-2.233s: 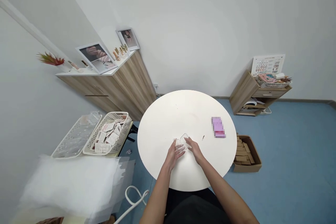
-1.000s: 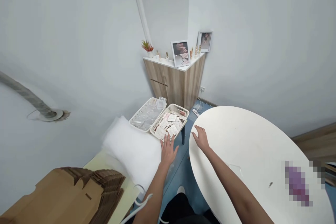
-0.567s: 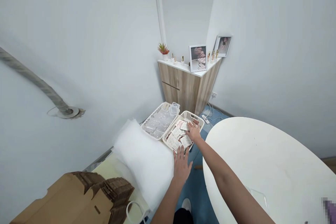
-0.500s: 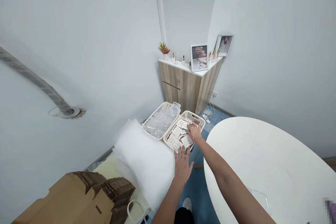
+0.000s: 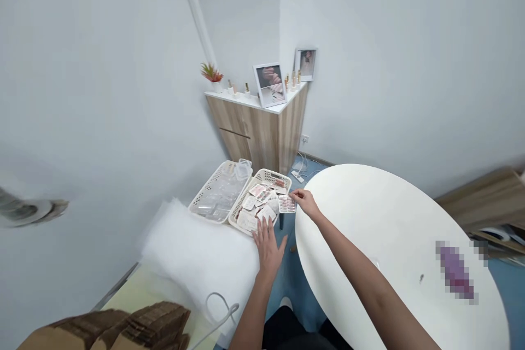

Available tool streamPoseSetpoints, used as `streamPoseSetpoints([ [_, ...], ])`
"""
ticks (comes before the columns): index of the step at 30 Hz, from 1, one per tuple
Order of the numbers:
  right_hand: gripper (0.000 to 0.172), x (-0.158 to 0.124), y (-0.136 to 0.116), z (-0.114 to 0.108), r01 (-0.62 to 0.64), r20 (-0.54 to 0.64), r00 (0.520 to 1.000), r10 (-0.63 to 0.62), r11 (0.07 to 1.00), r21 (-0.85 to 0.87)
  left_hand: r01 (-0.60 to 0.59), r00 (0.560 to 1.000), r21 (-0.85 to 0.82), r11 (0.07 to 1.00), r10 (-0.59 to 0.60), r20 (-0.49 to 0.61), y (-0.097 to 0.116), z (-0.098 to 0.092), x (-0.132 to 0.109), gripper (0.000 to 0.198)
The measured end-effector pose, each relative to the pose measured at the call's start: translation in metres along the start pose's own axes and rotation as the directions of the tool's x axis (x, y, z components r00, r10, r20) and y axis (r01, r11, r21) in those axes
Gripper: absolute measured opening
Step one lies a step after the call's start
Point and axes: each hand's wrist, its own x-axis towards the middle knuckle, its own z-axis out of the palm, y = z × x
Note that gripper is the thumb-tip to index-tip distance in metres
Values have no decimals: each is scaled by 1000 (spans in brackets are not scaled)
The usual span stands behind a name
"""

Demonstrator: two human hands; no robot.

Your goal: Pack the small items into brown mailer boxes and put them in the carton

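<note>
My right hand [image 5: 305, 202] pinches a small flat pack of false nails [image 5: 287, 204], with rows of pinkish pieces showing. It hangs beside the right edge of a white perforated basket [image 5: 235, 217] that holds several similar packs and white cards [image 5: 247, 221]. At the basket's near edge, my left hand [image 5: 268, 246] lies with its fingers spread. Its fingertips reach the near corner; whether they touch the rim I cannot tell. A second white basket [image 5: 196, 200] stands to the left, filled with clear plastic boxes [image 5: 221, 191].
White foam sheeting [image 5: 192, 251] lies in front of the baskets, with folded brown cardboard [image 5: 151, 325] nearer me. On the right stands a round white table [image 5: 348, 219]. Behind is a wooden corner cabinet [image 5: 258, 134] bearing picture frames [image 5: 270, 86], small bottles and a plant [image 5: 211, 74].
My right hand has lifted a pack of false nails out of the right basket and moved to its right side. My left hand stays spread at the near edge. The view has turned right.
</note>
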Motion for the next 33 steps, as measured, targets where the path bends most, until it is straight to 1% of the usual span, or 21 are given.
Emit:
streamPoseSetpoints([
  [2,34,-22,10,-26,-76,45,996,73,995,67,-117,993,-36,992,118,16,21,1,9,79],
  [3,34,-34,15,-39,-105,60,993,100,990,89,-184,982,-63,981,186,36,32,3,13,80],
  [6,34,-70,26,-74,-162,76,985,154,981,110,-342,925,-137,930,359,123,65,13,19,75],
  [8,33,-93,33,-94,-188,73,981,181,977,100,-408,881,-172,896,436,183,85,23,17,69],
  [11,31,-125,45,-122,-224,51,974,221,972,72,-460,826,-214,862,504,252,111,42,5,62],
  [13,30,-147,56,-141,-251,4,968,251,967,37,-475,794,-243,846,531,295,126,56,-7,60],
  [15,29,-170,70,-162,-297,-89,952,293,955,-28,-479,760,-269,836,548,349,140,72,-22,57],
  [16,28,-182,78,-173,-333,-149,935,321,940,-67,-477,744,-275,835,550,380,146,81,-30,55],
  [18,25,-208,94,-196,-430,-272,882,384,893,-134,-469,720,-263,844,537,440,156,99,-46,51],
  [20,21,-234,110,-216,-524,-361,821,443,835,-169,-463,714,-213,860,504,485,163,117,-59,50],
  [22,19,-256,125,-232,-593,-417,769,485,785,-180,-459,723,-146,876,464,512,166,132,-69,51],
  [25,16,-280,140,-245,-648,-461,720,518,740,-180,-453,743,-68,889,419,523,167,149,-78,52],
  [29,12,-294,152,-247,-694,-472,679,562,701,-163,-445,764,-31,895,398,507,165,161,-83,54],
  [33,12,-296,159,-237,-723,-455,656,603,675,-148,-428,781,-45,902,395,483,164,163,-85,67],
])
